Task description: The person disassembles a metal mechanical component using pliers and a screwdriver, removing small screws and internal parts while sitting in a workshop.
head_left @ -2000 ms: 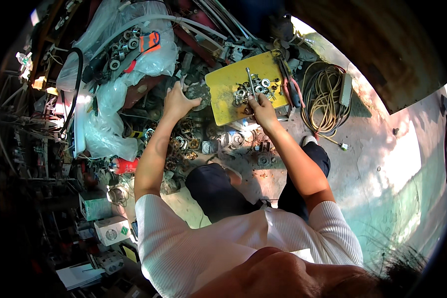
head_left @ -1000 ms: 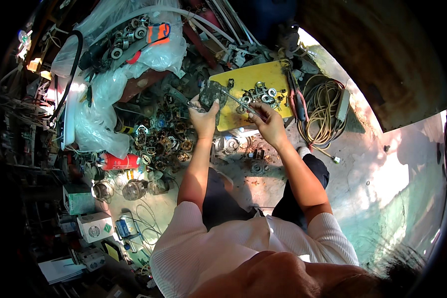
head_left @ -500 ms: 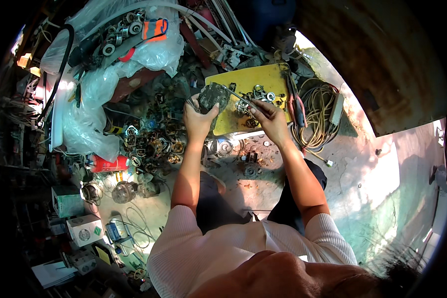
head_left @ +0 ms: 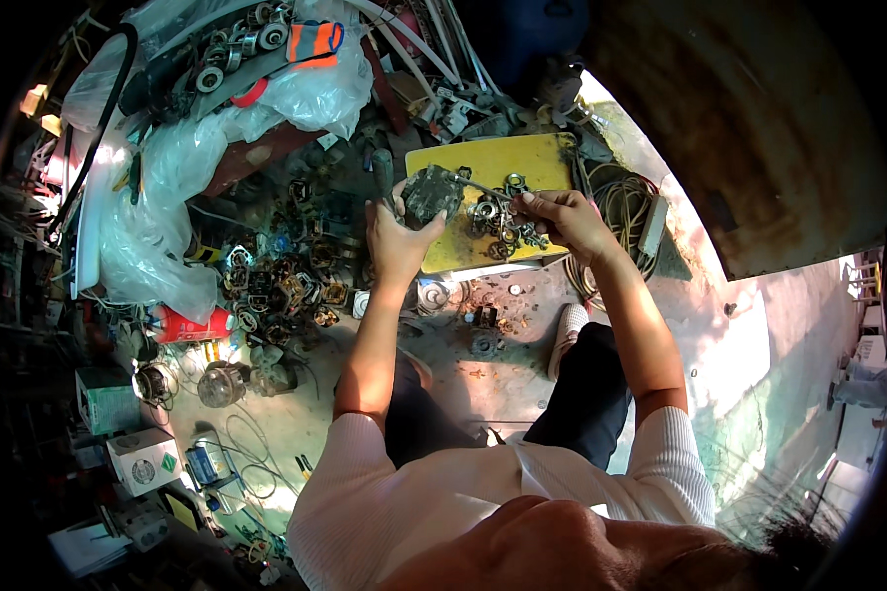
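In my left hand [head_left: 401,241] is a dark, grimy metal block [head_left: 432,194], with my thumb against its near side. A dark tool handle [head_left: 382,172] stands up beside the block, also within the left hand's grasp; the rest of that tool is hidden. My right hand [head_left: 570,225] is closed on one end of a thin metal rod [head_left: 488,190], which reaches left to the block's edge. Whether the rod touches the block or enters it I cannot tell. Below both hands lies a yellow board [head_left: 443,258] bearing several metal rings [head_left: 515,184] and small parts.
Many loose motor-like parts [head_left: 286,291] cover the floor to the left, with a red cylinder [head_left: 192,325] nearer me. Clear plastic sheeting [head_left: 163,246] lies beyond them. At right are a coiled cable [head_left: 621,212] and a power strip [head_left: 652,227]. A large brown panel [head_left: 759,148] stands far right.
My right hand has shifted right and slightly lower, and the rod lies flatter. The dark handle now rises more visibly beside the block. The view has turned slightly.
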The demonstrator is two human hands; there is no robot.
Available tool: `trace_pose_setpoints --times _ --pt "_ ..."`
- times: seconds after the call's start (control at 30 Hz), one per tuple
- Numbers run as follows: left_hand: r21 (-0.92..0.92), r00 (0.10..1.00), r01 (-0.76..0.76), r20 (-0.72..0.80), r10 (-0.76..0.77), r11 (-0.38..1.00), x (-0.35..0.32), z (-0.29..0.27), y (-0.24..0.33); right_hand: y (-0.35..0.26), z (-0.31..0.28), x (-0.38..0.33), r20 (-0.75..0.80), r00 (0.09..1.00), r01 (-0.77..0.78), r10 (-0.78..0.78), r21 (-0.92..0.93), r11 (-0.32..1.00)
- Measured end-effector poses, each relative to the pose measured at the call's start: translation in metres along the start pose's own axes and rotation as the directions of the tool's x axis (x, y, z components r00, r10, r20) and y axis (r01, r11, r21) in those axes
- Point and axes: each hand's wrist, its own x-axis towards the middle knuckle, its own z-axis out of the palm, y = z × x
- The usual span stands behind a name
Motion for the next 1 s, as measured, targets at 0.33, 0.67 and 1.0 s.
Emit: trace_pose_setpoints --times 0.33,0.67,1.0 --pt "-0.033 0.999 -0.019 -0.038 0.018 0.999 0.0 0.0 -0.011 0.004 0.004 0.004 0.031 0.998 -0.051 0.055 -0.105 0.993" --pt "-0.037 0.997 0.0 -0.078 -0.003 0.999 -0.003 0.008 -0.015 0.025 0.028 -0.017 -0.211 0.873 0.301 -0.439 -0.474 0.827" --pt "-0.113 0.997 0.007 -0.07 -0.015 0.994 -0.003 0.006 -0.008 0.036 -0.002 -0.002 0.197 0.98 -0.094 0.003 0.456 0.885"
